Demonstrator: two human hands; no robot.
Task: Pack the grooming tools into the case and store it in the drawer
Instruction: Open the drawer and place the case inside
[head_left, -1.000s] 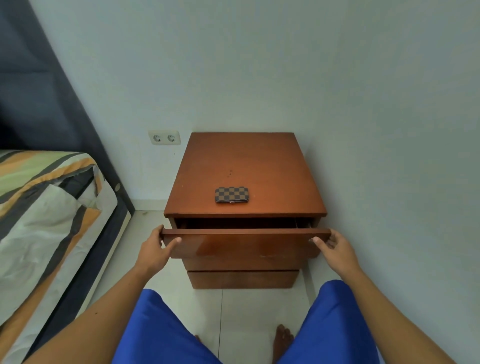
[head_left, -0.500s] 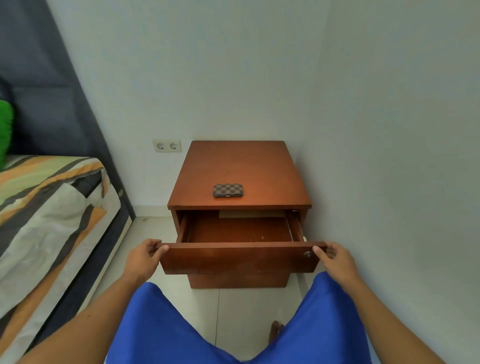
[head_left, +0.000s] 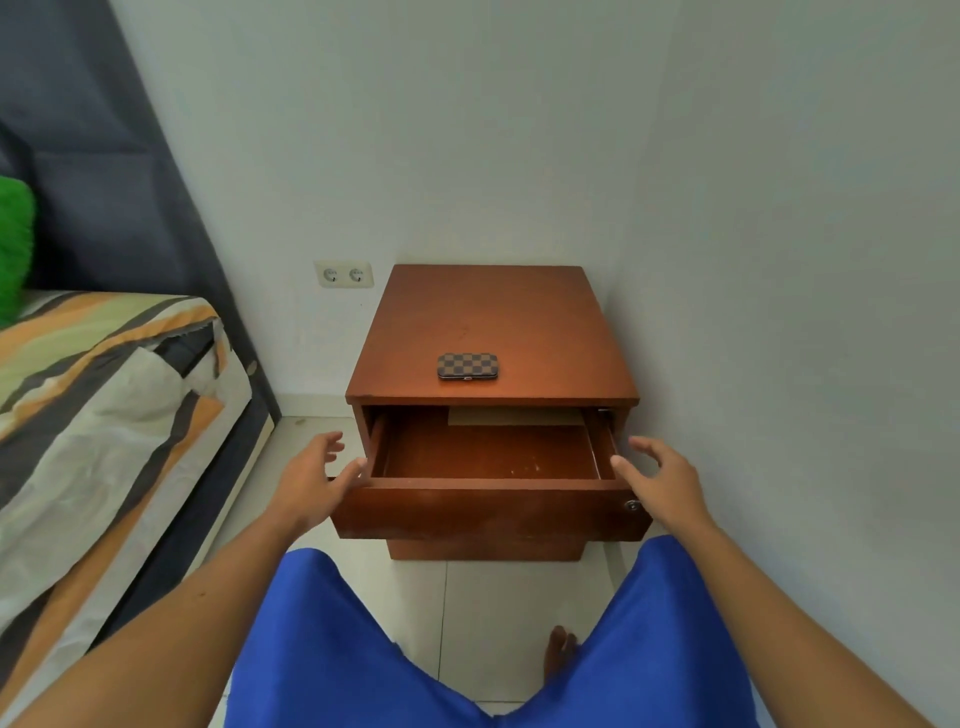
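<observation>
Standing pulled out from a reddish-brown wooden nightstand (head_left: 493, 317), the top drawer (head_left: 488, 512) shows a bare wooden floor inside, with a pale flat sheet of what looks like paper or card (head_left: 514, 415) lying at its back edge under the tabletop. On the nightstand top, near the front edge and a little left of centre, lies the checkered grooming case (head_left: 467, 366), brown and tan squares, closed, with a small metal clasp on its near side; it is on the top surface, not in the drawer. The left hand (head_left: 311, 480) hangs just off the drawer's left front corner with fingers spread and loosely curled, gripping nothing; its thumb tip sits very close to the corner, and whether it touches the wood cannot be told. The right hand (head_left: 662, 480) is likewise spread and empty, held over the drawer's right front corner, its thumb near the side rail. A small round lock (head_left: 632, 505) sits at the right end of the drawer front, just below that hand. The person's blue shorts (head_left: 363, 649) fill the bottom of the view, with bare toes (head_left: 558, 647) on the white tiled floor between the legs. To the left stands a bed with a striped cover (head_left: 104, 415), a green cushion (head_left: 13, 249) at the far left edge, and a double wall socket (head_left: 344, 274) beside the nightstand.
</observation>
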